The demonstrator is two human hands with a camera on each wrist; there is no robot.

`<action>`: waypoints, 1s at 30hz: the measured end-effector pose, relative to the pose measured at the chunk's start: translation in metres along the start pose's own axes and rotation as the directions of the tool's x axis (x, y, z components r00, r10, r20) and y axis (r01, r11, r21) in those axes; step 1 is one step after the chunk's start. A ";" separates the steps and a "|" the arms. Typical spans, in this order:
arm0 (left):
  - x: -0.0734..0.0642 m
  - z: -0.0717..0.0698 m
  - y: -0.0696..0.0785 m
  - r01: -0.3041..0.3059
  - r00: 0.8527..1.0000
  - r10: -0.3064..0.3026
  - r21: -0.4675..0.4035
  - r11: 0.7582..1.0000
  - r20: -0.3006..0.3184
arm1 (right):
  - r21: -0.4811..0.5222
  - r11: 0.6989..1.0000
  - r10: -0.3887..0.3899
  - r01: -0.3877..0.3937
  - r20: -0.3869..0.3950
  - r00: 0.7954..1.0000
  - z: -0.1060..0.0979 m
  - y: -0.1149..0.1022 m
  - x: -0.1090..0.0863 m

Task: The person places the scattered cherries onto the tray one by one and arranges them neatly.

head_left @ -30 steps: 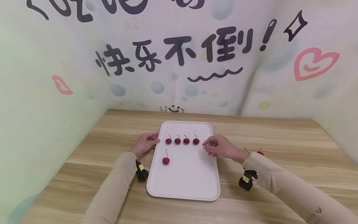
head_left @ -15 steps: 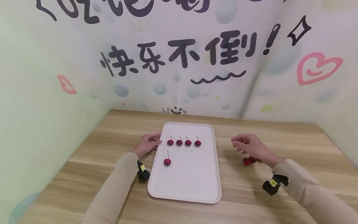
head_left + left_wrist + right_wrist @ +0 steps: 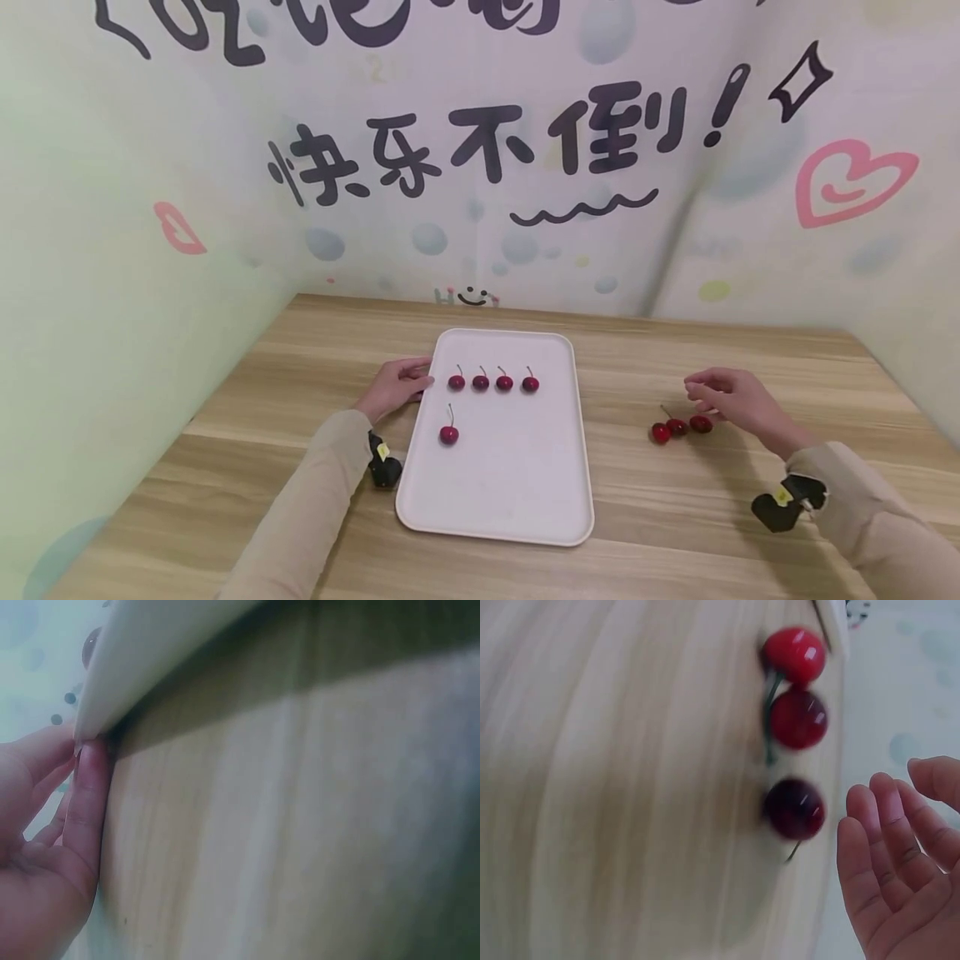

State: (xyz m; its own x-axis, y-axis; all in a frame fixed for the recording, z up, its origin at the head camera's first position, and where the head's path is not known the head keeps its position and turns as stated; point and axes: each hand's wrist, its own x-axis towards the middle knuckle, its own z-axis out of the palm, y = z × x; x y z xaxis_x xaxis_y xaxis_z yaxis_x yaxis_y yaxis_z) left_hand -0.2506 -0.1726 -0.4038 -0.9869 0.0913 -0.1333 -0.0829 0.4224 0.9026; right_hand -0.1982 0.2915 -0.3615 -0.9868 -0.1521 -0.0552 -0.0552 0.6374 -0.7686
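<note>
My left hand (image 3: 395, 387) holds the left edge of a white tray (image 3: 495, 492). In the left wrist view, the tray's rim (image 3: 142, 667) sits between the fingertips and thumb of that hand. Several dark red cherries (image 3: 480, 382) with upright stems form a row across the tray's far part, and a single cherry (image 3: 448, 435) sits below the row's left end. To the right of the tray, my right hand (image 3: 738, 404) hovers by three cherries (image 3: 677, 427) on the table. The right wrist view shows its fingers relaxed and apart from the nearest cherry (image 3: 795, 808).
The wood-grain table (image 3: 645, 533) meets a printed cloth wall (image 3: 390, 250) along its far edge. A black wrist camera (image 3: 385, 462) sits close to the tray's left side; another black wrist camera (image 3: 783, 504) hangs from the right wrist.
My right hand has moved right, from the tray's right edge to the loose cherries, bringing all three into sight. The left hand stays at the tray, and the cherries there have not moved.
</note>
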 end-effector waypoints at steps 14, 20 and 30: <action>0.000 0.001 -0.001 0.016 1.000 -0.016 0.018 1.000 -0.012 | -0.025 0.992 0.122 -0.122 0.000 0.993 -0.007 0.030 -0.004; 0.001 0.001 -0.002 0.013 1.000 -0.013 0.021 1.000 -0.005 | -0.045 0.988 0.147 -0.148 -0.007 0.989 -0.006 0.035 -0.004; 0.001 0.001 -0.003 0.024 1.000 -0.024 0.025 0.999 -0.009 | -0.076 0.988 0.132 -0.134 -0.031 0.991 -0.002 0.040 -0.002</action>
State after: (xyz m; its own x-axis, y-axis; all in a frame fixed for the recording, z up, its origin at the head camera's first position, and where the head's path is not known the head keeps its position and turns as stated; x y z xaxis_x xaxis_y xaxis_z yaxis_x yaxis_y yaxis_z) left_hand -0.2515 -0.1726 -0.4069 -0.9858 0.0728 -0.1514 -0.1034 0.4471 0.8885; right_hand -0.1988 0.3186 -0.3910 -0.9897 -0.0429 -0.1366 0.0664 0.7078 -0.7033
